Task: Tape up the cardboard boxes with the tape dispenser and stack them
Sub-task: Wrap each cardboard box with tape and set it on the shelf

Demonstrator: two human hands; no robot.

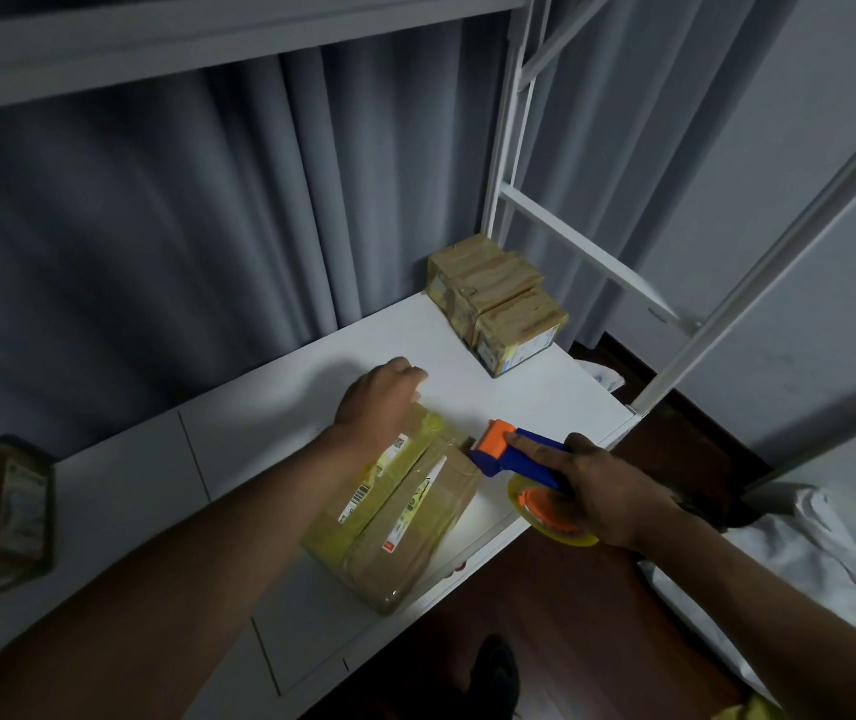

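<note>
A flat cardboard box (405,517) with white labels and yellowish tape lies on the white desk (270,444) near its front edge. My left hand (382,394) grips the box's far end, fingers curled over the edge. My right hand (605,498) holds the blue and orange tape dispenser (509,452) by its handle, index finger along the top. The dispenser's orange head sits at the box's far right corner. Its tape roll (550,517) hangs over the desk edge.
A stack of taped boxes (496,309) stands at the desk's back right corner. Another taped box (0,506) sits at the far left. A white ladder frame (587,257) rises on the right, grey curtains behind. White cloth (805,553) lies at lower right.
</note>
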